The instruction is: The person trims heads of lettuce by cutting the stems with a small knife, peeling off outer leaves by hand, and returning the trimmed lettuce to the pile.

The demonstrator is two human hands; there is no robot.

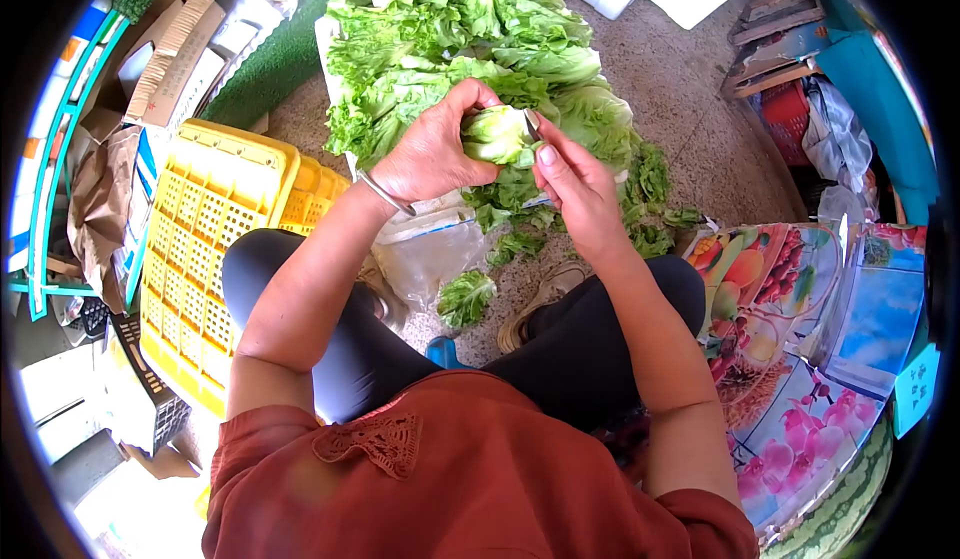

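My left hand (435, 149) is wrapped round a head of lettuce (490, 137), its pale cut end turned toward my right. My right hand (582, 191) grips a small knife (531, 127), with the thumb near the lettuce; most of the handle is hidden in the fingers. The blade lies against the stem end of the head. Just beyond both hands spreads a large pile of lettuce (440, 44), its stems and leaves overlapping. Loose leaves (518, 246) lie on the floor below the hands, and a single leaf (467, 299) sits between my feet.
A yellow plastic crate (215, 224) stands tilted by my left knee. Clear plastic (430, 259) lies before my left shoe. On the right are a fruit-and-flower printed cover (790, 359), a watermelon (850, 499) and wooden slats (775, 34). Cardboard (175, 59) leans at the left.
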